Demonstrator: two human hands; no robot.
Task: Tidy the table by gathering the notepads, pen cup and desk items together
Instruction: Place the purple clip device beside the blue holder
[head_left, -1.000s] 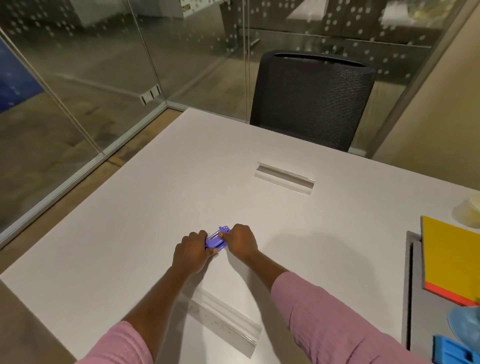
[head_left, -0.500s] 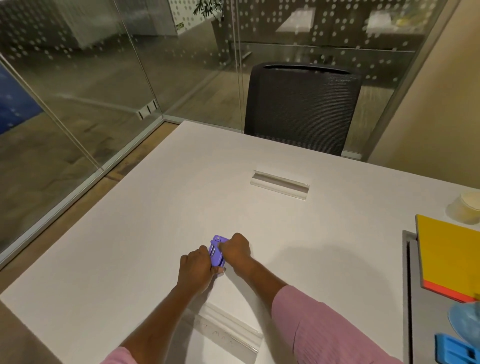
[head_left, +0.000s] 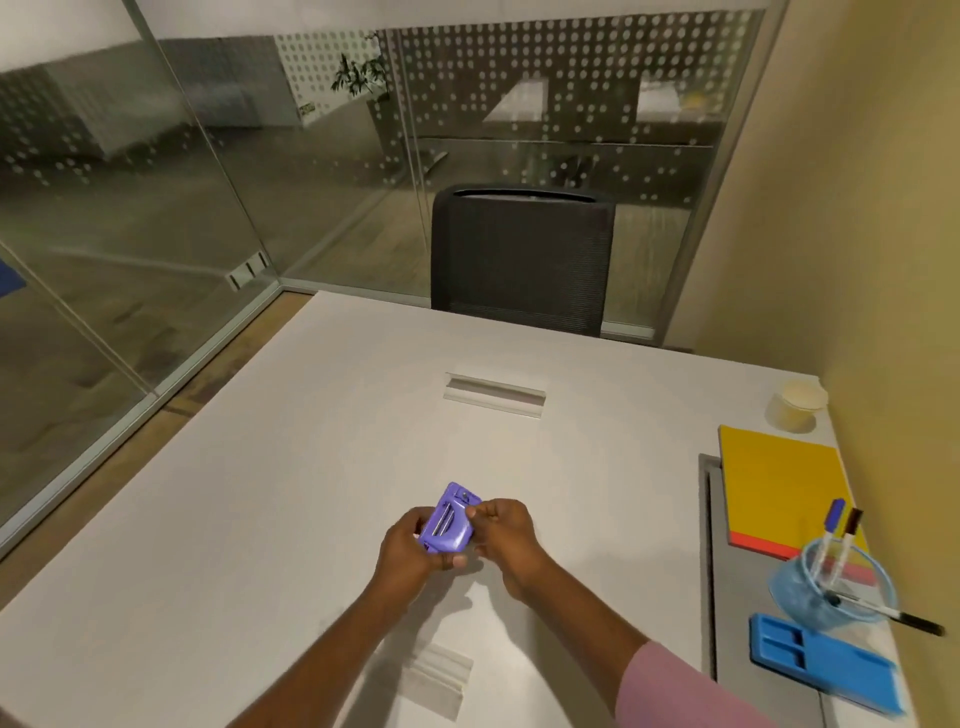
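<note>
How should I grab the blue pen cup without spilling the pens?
Grip the blue pen cup by its wall, below the rim, from its left side. Two markers stand out of its mouth and a black pen hangs over the right rim, blocking top and right. The left hand and right hand both hold the purple desk item, so free one first.

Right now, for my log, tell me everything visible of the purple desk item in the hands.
The purple desk item is small, plastic by its look, with a metal strip across its upturned face. It is tilted, held above the white table: the left hand grips its lower end, the right hand pinches its right edge.
</note>
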